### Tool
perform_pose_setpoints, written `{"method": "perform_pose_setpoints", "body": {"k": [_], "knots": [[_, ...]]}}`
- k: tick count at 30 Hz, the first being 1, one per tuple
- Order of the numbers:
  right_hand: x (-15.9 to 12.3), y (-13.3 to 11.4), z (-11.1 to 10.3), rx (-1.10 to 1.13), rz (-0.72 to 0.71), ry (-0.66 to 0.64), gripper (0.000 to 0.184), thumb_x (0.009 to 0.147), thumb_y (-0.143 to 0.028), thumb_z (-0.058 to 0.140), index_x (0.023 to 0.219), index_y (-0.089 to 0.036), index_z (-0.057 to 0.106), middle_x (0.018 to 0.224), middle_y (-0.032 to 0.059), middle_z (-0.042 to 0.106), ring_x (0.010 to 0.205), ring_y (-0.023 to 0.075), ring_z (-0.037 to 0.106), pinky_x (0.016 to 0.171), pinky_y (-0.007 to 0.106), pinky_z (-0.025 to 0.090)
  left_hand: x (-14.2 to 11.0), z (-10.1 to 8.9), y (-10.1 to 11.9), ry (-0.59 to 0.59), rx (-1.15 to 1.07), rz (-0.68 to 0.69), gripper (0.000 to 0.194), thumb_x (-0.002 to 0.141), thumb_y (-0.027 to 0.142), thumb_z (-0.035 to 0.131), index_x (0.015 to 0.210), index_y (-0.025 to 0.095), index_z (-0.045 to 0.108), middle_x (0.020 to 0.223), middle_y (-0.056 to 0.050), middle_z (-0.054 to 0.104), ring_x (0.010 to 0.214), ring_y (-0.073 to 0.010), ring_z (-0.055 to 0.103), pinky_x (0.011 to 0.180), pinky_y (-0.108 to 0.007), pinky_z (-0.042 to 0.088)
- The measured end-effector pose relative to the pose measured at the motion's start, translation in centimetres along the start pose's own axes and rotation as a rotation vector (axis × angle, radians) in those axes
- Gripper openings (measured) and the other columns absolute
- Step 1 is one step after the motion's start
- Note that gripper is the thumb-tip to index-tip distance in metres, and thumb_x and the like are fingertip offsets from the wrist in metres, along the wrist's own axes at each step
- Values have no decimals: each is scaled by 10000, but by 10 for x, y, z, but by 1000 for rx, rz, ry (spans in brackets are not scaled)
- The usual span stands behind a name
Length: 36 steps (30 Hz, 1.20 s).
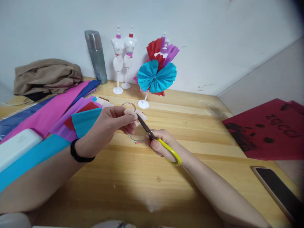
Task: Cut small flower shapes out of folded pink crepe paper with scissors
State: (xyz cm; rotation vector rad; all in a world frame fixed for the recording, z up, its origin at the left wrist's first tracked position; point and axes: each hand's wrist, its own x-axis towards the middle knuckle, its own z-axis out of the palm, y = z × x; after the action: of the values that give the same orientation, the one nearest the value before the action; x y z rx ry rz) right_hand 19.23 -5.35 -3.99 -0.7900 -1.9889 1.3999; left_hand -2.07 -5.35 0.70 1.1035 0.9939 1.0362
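My left hand point(116, 120) pinches a small pale pink piece of paper point(140, 116) between thumb and fingers. My right hand point(161, 144) is wrapped round a pair of scissors with a yellow handle point(176, 157). The dark blades point up and left, their tips at the pale piece. Whether the blades are parted is hard to make out. Rolls of tape point(136, 139) lie on the table just beyond and below the hands, partly hidden. Left of my left hand lie folded sheets of turquoise paper point(86, 122), with red and purple ones behind.
Two white mini dress forms point(118, 60) stand by the wall, beside a grey-green flask point(98, 60). Another form wears pleated turquoise paper point(156, 76). Brown cloth point(47, 76) and a white case point(20, 148) are left. A red bag point(268, 129) and a phone point(273, 190) are right.
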Motion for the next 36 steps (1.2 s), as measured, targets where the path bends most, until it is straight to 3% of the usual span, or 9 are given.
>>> {"method": "perform_pose_setpoints", "body": {"k": [10,24,36], "knots": [[-2,-1,-1,30,60,-53,546,885,-705,495,761,-174,522,570,-52,392,515,91,331,491,241,279,0,1,-2,-18,33,2,219,759,313,748,641,146,670,616,-12,682,549,-102,615,550,-197,486],[1,0,-2,-8,13,-28,574,882,-720,484,686,-181,499,547,-50,370,517,91,323,478,235,260,-1,2,2,11,136,21,230,743,334,743,626,152,665,598,-16,676,543,-108,597,550,-211,491],[0,-1,-5,-39,6,-46,534,912,-668,489,693,-181,483,554,-53,349,522,90,312,482,234,257,-2,3,5,21,202,31,166,755,248,698,621,154,669,578,-3,665,537,-96,591,551,-193,490]]}}
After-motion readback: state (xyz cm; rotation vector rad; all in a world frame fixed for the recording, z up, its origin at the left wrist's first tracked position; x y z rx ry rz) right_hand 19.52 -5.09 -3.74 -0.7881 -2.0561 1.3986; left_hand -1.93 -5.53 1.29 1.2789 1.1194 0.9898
